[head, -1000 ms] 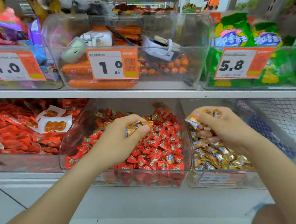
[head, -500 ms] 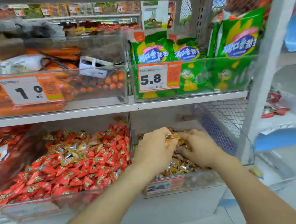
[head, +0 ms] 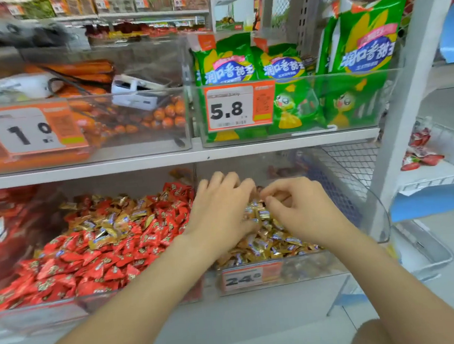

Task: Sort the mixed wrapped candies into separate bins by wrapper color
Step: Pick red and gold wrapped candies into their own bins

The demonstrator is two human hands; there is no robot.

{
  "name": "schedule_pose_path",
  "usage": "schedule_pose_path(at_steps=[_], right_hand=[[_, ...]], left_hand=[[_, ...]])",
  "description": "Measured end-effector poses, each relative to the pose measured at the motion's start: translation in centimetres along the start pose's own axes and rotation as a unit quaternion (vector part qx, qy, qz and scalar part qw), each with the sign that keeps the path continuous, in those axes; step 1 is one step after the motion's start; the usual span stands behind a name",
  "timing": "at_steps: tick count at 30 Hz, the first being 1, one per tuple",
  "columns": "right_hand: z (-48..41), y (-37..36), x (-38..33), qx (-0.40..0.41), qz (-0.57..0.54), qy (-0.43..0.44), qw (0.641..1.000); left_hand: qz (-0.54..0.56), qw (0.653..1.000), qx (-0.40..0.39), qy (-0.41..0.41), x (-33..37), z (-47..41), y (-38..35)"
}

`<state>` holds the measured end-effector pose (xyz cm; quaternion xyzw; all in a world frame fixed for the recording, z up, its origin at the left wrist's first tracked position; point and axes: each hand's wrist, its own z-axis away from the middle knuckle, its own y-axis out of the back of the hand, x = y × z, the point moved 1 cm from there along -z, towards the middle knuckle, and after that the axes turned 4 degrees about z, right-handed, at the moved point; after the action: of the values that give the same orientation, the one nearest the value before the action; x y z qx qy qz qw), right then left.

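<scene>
Seeing left hand (head: 221, 214) knuckles-up in the clear bin (head: 321, 266) at the right end of the lower shelf (head: 261, 307), fingers bent down into the gold-wrapped candies (head: 271, 241); grip hidden, so can't tell if holding. Reading right hand (head: 302, 214), just beside it, as pinching a few of those candies at the pile top. Noting neighbouring bin (head: 40, 314) to the left full of red-wrapped candies (head: 90, 265), with stray gold ones (head: 106, 230) on top.

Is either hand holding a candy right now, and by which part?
Cannot be told: both the left hand and right hand curl into the gold candies, hiding any grip.
</scene>
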<state>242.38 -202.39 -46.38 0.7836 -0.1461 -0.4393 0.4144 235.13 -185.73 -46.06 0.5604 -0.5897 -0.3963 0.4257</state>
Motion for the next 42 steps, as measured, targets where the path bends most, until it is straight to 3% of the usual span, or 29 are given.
schedule_pose_path(at_steps=[3, 9, 13, 17, 23, 27, 31, 33, 36, 39, 42], right_hand=[[0.4, -1.2, -4.5, -0.028, -0.013, 0.051, 0.998], [0.3, -5.6, -11.1, -0.114, -0.003, 0.198, 0.974], [-1.3, -9.2, -12.6, -0.21, 0.165, 0.28, 0.922], [-2.0, -10.7, -13.7, -0.258, 0.314, 0.278, 0.871], [-2.4, -10.7, -14.5, -0.24, 0.235, 0.232, 0.913], [-2.2, -11.1, -14.4, -0.251, 0.318, 0.279, 0.871], [-2.3, -12.0, -14.8, -0.241, 0.307, 0.293, 0.873], [-2.6, -11.8, -14.5, -0.239, 0.251, 0.271, 0.898], [-2.8, -11.1, -14.3, -0.197, 0.081, 0.228, 0.95], [-2.6, -11.3, -15.1, -0.159, -0.023, 0.213, 0.964], [-3.0, -12.6, -15.9, -0.135, -0.014, 0.202, 0.97]], left_hand=[[0.071, 0.995, 0.072, 0.001, -3.7, 3.5, 2.5], [0.181, 0.967, 0.066, 0.168, -15.3, 10.5, 3.6], [0.161, 0.971, 0.002, 0.177, -18.7, 12.6, 2.9], [0.096, 0.973, -0.032, 0.206, -20.2, 12.6, 2.8], [0.09, 0.961, -0.118, 0.233, -22.1, 12.6, 2.3], [0.102, 0.968, -0.099, 0.208, -23.1, 12.8, 2.0], [0.114, 0.983, -0.055, 0.135, -22.9, 12.4, 1.7], [0.111, 0.987, -0.076, 0.09, -22.9, 12.1, 1.1], [0.123, 0.985, -0.094, 0.081, -23.3, 12.1, 0.0], [0.143, 0.981, -0.091, 0.097, -23.8, 12.0, -0.1], [0.159, 0.978, -0.097, 0.091, -24.2, 11.9, 0.3]])
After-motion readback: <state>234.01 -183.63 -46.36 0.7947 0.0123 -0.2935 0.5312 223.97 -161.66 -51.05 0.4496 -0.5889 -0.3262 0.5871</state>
